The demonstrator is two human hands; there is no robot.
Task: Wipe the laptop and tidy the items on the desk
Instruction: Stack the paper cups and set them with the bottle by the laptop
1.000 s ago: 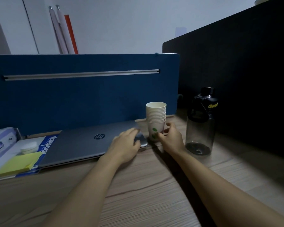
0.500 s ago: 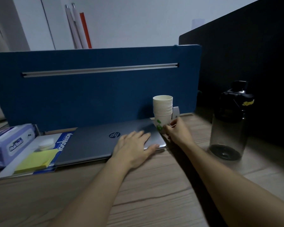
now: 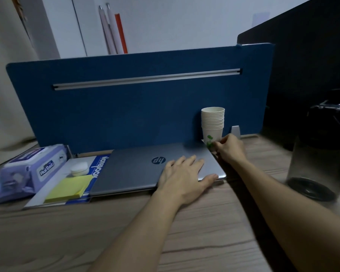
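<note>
A closed silver laptop (image 3: 133, 169) lies on the wooden desk (image 3: 86, 232) against a blue divider. My left hand (image 3: 183, 177) rests flat on the lid's right front corner, fingers spread. A stack of white paper cups (image 3: 212, 124) with a green print stands at the laptop's back right corner. My right hand (image 3: 231, 149) pinches the bottom cup of that stack. Left of the laptop lie a blue notebook (image 3: 98, 167), a yellow sticky-note pad (image 3: 69, 187), a small white round case (image 3: 79, 168) and a purple wet-wipes pack (image 3: 28, 171).
A dark translucent water bottle (image 3: 322, 152) stands at the right, close to my right forearm. The blue divider (image 3: 145, 107) closes off the back and a black partition (image 3: 312, 55) the right side. Bare desk wood stretches across the front.
The view has swung left, so the bottle sits nearer the right edge. My left hand slid forward flat onto the lid. My right hand stayed at the base of the cups.
</note>
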